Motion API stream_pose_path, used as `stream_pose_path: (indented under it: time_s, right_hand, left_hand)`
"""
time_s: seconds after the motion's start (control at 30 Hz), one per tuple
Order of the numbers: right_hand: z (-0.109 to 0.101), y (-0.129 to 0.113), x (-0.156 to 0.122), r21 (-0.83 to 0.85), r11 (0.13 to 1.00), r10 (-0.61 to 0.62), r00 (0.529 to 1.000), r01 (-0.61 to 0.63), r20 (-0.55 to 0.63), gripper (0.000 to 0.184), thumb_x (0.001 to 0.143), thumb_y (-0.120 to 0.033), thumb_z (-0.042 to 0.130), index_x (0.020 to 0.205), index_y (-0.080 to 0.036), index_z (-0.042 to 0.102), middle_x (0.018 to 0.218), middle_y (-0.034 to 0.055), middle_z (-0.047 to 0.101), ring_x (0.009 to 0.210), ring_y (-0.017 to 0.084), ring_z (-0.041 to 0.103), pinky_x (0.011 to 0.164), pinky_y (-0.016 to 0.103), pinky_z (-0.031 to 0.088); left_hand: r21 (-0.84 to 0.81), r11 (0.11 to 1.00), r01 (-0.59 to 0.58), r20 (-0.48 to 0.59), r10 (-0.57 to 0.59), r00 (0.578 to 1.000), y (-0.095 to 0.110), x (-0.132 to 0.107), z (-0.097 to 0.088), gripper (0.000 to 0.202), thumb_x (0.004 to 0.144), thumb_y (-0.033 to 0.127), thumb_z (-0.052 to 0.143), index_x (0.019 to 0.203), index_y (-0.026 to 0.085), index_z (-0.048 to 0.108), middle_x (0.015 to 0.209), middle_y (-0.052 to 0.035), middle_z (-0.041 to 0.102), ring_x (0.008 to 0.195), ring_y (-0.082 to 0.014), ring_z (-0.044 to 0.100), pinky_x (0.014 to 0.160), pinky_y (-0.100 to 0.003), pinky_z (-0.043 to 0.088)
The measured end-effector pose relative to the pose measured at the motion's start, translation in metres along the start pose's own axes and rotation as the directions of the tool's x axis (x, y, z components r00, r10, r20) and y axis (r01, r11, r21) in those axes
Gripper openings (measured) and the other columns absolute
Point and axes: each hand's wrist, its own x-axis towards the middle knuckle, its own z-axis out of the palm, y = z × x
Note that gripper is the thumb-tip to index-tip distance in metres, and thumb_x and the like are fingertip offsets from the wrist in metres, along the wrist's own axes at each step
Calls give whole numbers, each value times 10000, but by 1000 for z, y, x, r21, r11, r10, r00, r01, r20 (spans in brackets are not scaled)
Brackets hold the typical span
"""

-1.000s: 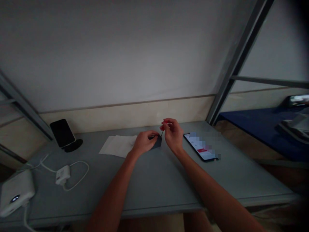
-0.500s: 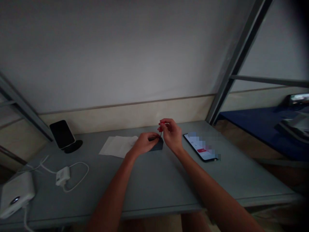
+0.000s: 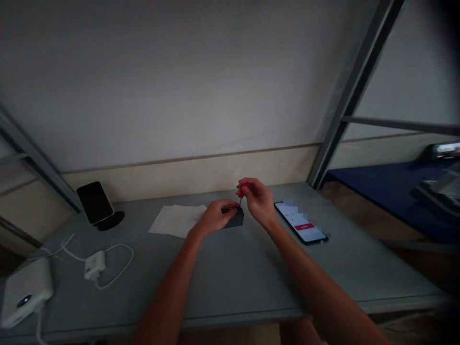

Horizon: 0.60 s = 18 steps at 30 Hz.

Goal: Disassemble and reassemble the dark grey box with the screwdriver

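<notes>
A small dark box-like object [image 3: 236, 219] lies on the grey table [image 3: 233, 273] near its back edge. My left hand [image 3: 214, 215] is closed over the object's left side and holds it down. My right hand [image 3: 257, 201] pinches a thin tool with a red handle [image 3: 240, 190], held upright with its tip at the object's top. What the tip touches is too small to make out.
A sheet of white paper [image 3: 176, 220] lies left of my hands. A lit phone [image 3: 301, 229] lies to the right. At the left are a dark phone on a stand [image 3: 96, 203], a white charger with cable [image 3: 95, 265] and a white box [image 3: 25, 296]. A metal frame post [image 3: 345, 100] rises at the right.
The dark object has settled flat on the table under my left hand. My right hand has shifted slightly left, bringing the red-handled tool over the object.
</notes>
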Motion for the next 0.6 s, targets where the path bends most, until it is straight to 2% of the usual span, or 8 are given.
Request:
stream_pose_path:
  time_s: [0.27,0.5,0.6]
  right_hand:
    - [0,-1,-2,-55,998,-20,1000,19,-20,181,905,-339,603,1031,-222,662,904,46,720,712,164,688,682,329,562]
    - [0,0,-1,10,1000,-5,998,5,57,119,905,-315,592,969,-223,633,806,13,684,713,161,667,704,327,542]
    - [-2,-2,1,65,998,-15,991,6,129,93,925,-305,567,946,-221,600,767,-1,651,709,152,632,704,313,519]
  left_hand:
    - [21,1000,-13,-6,13,1000,1,0,0,214,915,205,575,1035,164,748,1072,-84,763,987,-204,707,944,-336,537]
    - [33,999,-29,-3,29,1000,-2,1,2,216,921,209,572,1027,162,755,1071,-86,763,1003,-216,702,959,-349,527]
    - [36,999,-20,-8,21,1000,0,0,1,223,922,226,579,1043,157,754,1098,-95,757,1024,-220,698,965,-350,523]
